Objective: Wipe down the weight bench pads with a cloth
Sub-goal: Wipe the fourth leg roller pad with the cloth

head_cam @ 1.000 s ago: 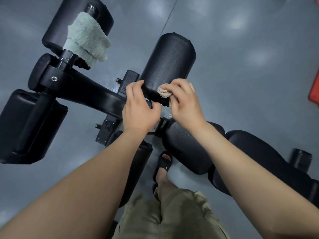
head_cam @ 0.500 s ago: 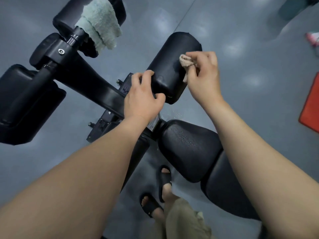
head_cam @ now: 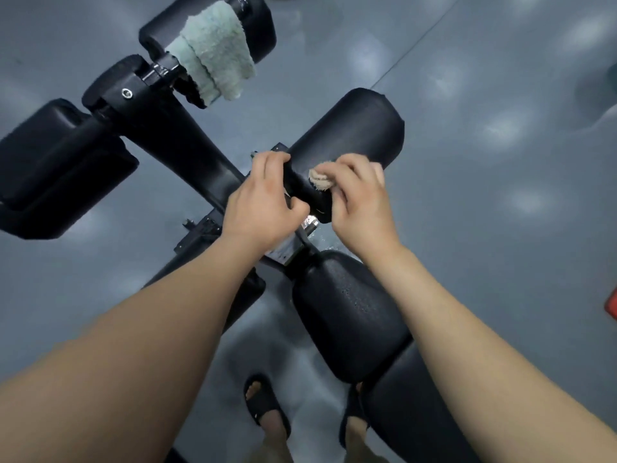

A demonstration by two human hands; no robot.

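Head view; right hand point(head_cam: 362, 208) pinches a small beige cloth point(head_cam: 320, 179) against the near end of the roller pad point(head_cam: 347, 138); right fingers point(head_cam: 347, 172) closed on the cloth, most of it balled under the palm, only a tuft showing. Left hand point(head_cam: 262, 203) clamps the same near end of the roller pad from its left side, fingers curled tight around it, steadying.

Risks, judged: roller pad looks free to spin on its axle, so if the left grip slackens the wipe just turns the foam and cleans nothing; cloth is bunched small, so contact patch is narrow and streaks or missed bands on the far end of the roller pad are likely; wiping this close to the bare metal bracket point(head_cam: 309, 225) just below the roller pad could snag the cloth or scrape knuckles. Green towel point(head_cam: 213, 51) draped on the pad up-left of the roller pad hangs loose; a knock to the frame point(head_cam: 173, 135) could drop it to the floor point(head_cam: 500, 228). Seat pad point(head_cam: 350, 312) below the roller pad shows droplets, apparently not yet dried.
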